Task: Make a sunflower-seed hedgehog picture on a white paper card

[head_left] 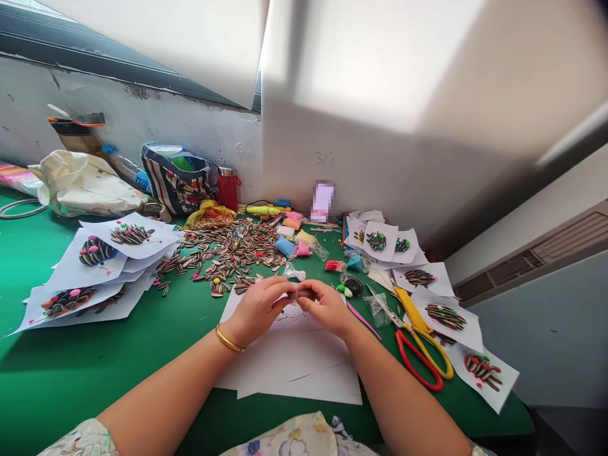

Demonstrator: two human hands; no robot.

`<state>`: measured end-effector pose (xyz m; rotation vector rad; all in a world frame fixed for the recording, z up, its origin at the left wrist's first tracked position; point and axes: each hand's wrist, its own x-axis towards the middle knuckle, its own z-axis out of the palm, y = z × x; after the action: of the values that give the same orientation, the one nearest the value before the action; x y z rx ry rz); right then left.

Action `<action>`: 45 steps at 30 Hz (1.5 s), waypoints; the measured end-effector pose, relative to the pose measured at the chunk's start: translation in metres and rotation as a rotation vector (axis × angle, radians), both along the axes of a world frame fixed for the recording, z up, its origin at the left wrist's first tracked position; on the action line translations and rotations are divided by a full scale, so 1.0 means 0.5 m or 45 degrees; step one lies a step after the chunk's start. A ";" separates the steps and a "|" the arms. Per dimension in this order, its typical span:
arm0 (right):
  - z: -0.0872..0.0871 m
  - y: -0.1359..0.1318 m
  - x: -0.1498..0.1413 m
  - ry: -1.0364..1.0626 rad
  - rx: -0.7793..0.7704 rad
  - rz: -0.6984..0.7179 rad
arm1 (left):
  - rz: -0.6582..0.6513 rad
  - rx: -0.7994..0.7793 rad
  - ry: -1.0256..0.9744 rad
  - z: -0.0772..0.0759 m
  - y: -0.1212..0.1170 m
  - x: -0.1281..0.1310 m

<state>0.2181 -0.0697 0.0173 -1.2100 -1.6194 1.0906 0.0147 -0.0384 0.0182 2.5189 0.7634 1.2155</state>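
My left hand [256,309] and my right hand [329,308] meet over the middle of the table. Between their closed fingertips they pinch a small plastic packet [306,294] with something dark brown in it, partly covered by the fingers. Just beneath lies a white paper sheet [289,373] with a printed outline drawing [291,313], half hidden by my hands. Beyond my fingers sits a clear wrapper with white material [294,273]. A black clay lump in plastic [352,285] and a pink modelling tool [363,320] lie to the right of my right hand.
Striped sunflower seeds [247,244] spread across the green table [190,345]. Coloured clay packets [285,246] lie behind my hands. Scissors [418,348] and a yellow cutter [412,309] rest at right. Finished seed pictures [135,235] stack at both sides. A red flask [227,190] stands behind.
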 end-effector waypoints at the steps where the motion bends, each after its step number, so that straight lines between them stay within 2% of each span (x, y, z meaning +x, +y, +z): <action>1: -0.001 0.000 -0.002 -0.015 0.006 -0.025 | 0.015 0.015 0.041 0.001 -0.001 0.000; 7: -0.007 -0.001 -0.007 -0.156 0.064 -0.124 | 0.127 0.087 0.235 0.009 -0.010 0.004; 16: -0.005 -0.002 -0.012 -0.267 0.178 -0.028 | 0.184 0.034 0.439 0.010 -0.012 0.009; 25: -0.006 0.001 -0.004 -0.263 0.279 -0.171 | 0.167 -0.056 0.260 0.004 -0.009 0.004; 30: -0.011 0.001 -0.010 -0.270 0.305 -0.132 | 0.123 -0.107 0.258 0.003 -0.010 0.005; 34: -0.006 -0.003 -0.013 -0.281 0.325 -0.086 | 0.147 -0.283 0.185 0.002 -0.005 0.007; 39: 0.006 -0.009 -0.016 -0.531 0.451 -0.035 | 0.161 -0.546 0.177 0.003 0.001 0.008; 45: 0.007 -0.013 -0.022 -0.849 0.625 -0.081 | 0.085 -0.552 0.198 0.010 -0.006 0.010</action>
<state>0.2071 -0.0761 0.0208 -1.3369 -2.1546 0.1985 0.0197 -0.0413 0.0234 2.2560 1.0286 0.7718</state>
